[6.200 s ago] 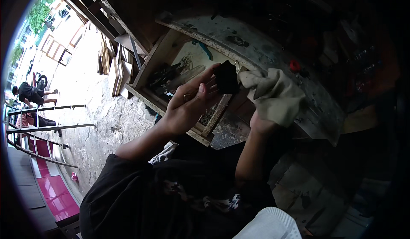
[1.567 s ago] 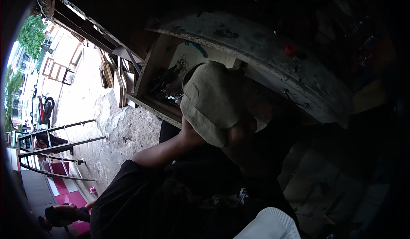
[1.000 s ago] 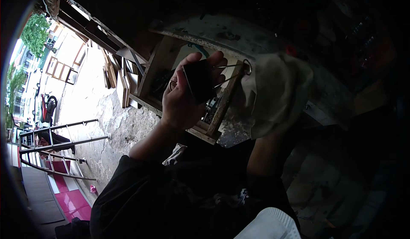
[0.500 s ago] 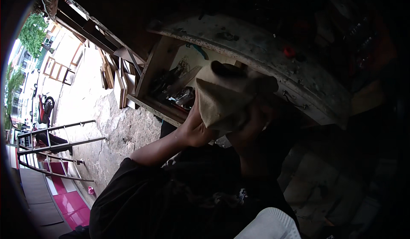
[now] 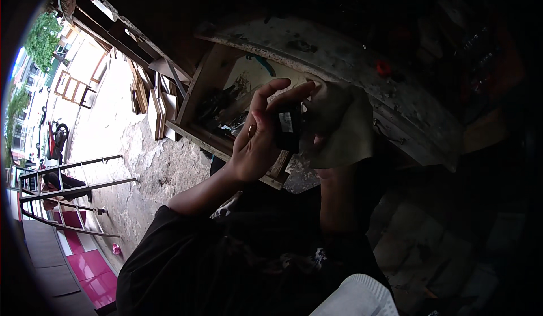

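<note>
My left hand (image 5: 253,146) curves around a small black box-shaped thing (image 5: 287,138) with a grey patch on one face; its exact kind does not show. The thumb lies beside it and two fingers stretch over its top toward the cloth. In my right hand (image 5: 320,139), mostly hidden, is a pale tan cloth (image 5: 348,126), draped over the fingers and hanging down right beside the black thing. Both hands are above the near edge of a pulled-out wooden drawer (image 5: 182,130). Inside it lie dark, jumbled items and a blue curved piece (image 5: 263,65).
A worn benchtop (image 5: 339,61) with a red round object (image 5: 384,68) stretches beyond the drawer. Wooden boards (image 5: 156,115) lean to the left. A metal ladder (image 5: 73,193), a person (image 5: 68,185) and a motorbike (image 5: 58,138) are farther left. The right side is very dark.
The cloth, earlier bunched between both hands, has shifted right and hangs from my right hand. My left hand has come off it and turned upward, and the black thing now shows.
</note>
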### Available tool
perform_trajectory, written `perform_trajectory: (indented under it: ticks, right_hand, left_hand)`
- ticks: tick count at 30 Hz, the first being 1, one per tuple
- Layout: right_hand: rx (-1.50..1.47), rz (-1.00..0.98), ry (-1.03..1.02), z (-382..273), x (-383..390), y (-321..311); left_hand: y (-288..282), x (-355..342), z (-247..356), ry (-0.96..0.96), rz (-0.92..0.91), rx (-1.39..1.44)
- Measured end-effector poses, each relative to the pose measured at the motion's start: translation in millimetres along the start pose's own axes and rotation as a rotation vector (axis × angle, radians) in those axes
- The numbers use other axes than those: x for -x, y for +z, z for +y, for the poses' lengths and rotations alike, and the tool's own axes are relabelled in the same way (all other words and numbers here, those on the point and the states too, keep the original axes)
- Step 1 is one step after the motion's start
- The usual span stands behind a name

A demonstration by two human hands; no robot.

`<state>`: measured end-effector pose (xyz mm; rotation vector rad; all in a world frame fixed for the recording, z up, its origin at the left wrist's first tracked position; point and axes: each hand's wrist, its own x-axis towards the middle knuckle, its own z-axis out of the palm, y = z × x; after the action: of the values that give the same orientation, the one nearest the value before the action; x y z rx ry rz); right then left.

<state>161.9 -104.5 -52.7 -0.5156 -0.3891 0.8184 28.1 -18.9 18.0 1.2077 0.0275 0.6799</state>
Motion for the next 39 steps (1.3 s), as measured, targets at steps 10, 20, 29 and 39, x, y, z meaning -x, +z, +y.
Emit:
perform_trajectory:
  ticks: [10, 20, 29, 39]
  right_hand:
    - [0.107, 0.276, 0.007, -28, -31, 21]
    - [0.183, -0.187, 0.112, -18, -21, 32]
    - [1.806, -0.024, -0.515, 0, 9, 48]
    - [0.219, 0.076, -0.298, -47, 6, -15]
  left_hand:
    - [2, -3, -2, 0.13, 0.071, 0.09]
    - [-15, 3, -1, 0.136, 0.03, -0.092]
    - [-18, 3, -8, 0.281, 0.273, -0.74]
    - [-24, -34, 19, -0.071, 0.279, -0.534]
